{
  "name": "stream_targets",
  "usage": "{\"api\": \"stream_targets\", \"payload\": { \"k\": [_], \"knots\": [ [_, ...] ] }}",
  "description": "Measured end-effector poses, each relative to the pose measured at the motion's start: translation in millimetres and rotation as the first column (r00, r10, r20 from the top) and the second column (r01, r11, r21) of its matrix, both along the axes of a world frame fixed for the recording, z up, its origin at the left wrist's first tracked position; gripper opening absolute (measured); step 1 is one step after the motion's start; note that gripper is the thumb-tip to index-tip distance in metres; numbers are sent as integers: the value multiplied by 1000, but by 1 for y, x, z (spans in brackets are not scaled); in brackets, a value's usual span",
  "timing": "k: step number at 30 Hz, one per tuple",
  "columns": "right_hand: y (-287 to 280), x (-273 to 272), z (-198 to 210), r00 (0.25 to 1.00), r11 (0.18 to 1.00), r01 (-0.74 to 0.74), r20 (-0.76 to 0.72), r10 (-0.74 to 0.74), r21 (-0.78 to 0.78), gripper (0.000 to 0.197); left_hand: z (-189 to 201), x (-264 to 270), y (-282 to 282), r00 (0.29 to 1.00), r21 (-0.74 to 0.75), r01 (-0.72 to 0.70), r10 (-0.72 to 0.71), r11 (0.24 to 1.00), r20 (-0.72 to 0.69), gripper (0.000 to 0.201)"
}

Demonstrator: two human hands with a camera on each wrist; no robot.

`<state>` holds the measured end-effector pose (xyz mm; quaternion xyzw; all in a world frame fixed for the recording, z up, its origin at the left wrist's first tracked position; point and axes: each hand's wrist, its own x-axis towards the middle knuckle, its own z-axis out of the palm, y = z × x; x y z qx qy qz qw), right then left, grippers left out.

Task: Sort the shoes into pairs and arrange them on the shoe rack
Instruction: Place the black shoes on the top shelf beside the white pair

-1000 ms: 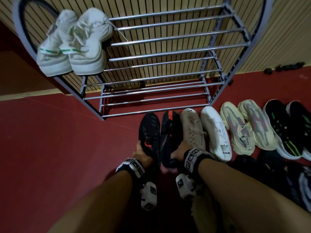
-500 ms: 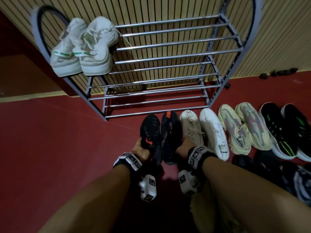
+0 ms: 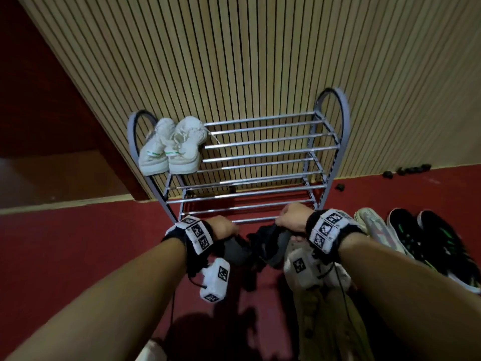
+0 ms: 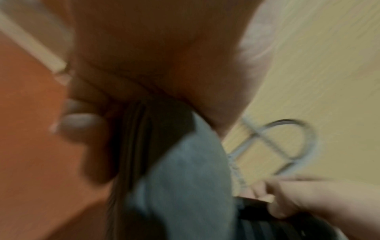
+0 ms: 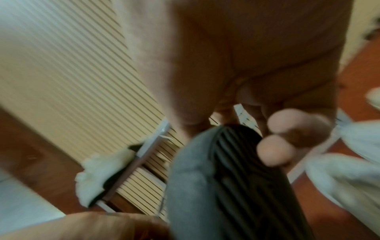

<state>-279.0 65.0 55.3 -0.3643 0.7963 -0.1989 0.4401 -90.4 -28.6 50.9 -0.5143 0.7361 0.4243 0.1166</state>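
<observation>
My left hand (image 3: 222,226) grips the heel of one black shoe (image 3: 235,252), and my right hand (image 3: 292,220) grips the heel of its black mate (image 3: 273,246). Both shoes hang off the floor in front of the metal shoe rack (image 3: 260,157). In the left wrist view the fingers (image 4: 82,125) curl round the shoe's dark heel (image 4: 180,186). My right wrist view shows fingertips (image 5: 275,151) on the ribbed black shoe (image 5: 242,178). A white pair (image 3: 171,149) sits at the left end of the rack's top shelf.
On the red floor to the right lie a cream shoe (image 3: 374,227) and two black shoes with green marks (image 3: 426,243). A slatted wooden wall (image 3: 234,61) stands behind the rack. Small dark bits (image 3: 406,171) lie along the wall's foot.
Both hands have lifted the two black shoes off the floor, up toward the rack. The head view has tilted up and pulled back from the rack.
</observation>
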Motion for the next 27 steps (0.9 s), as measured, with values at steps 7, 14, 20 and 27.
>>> {"api": "stream_targets", "payload": {
  "k": [7, 14, 20, 27],
  "knots": [
    [17, -8, 84, 999, 975, -19, 37, 28, -220, 18, 107, 7, 0, 994, 25, -23, 26, 999, -103, 12],
    [39, -37, 132, 973, 919, 169, 211, -97, -357, 18, 165, 37, -12, 918, 186, -242, 287, 952, -272, 11],
    [45, -49, 145, 790, 790, 486, 575, -215, -373, 23, 176, 55, -32, 803, 398, -265, 429, 878, -413, 32],
    [18, -42, 132, 522, 580, 750, 823, -223, -318, 23, 177, 46, -45, 663, 353, -271, 439, 896, -606, 38]
  ]
}}
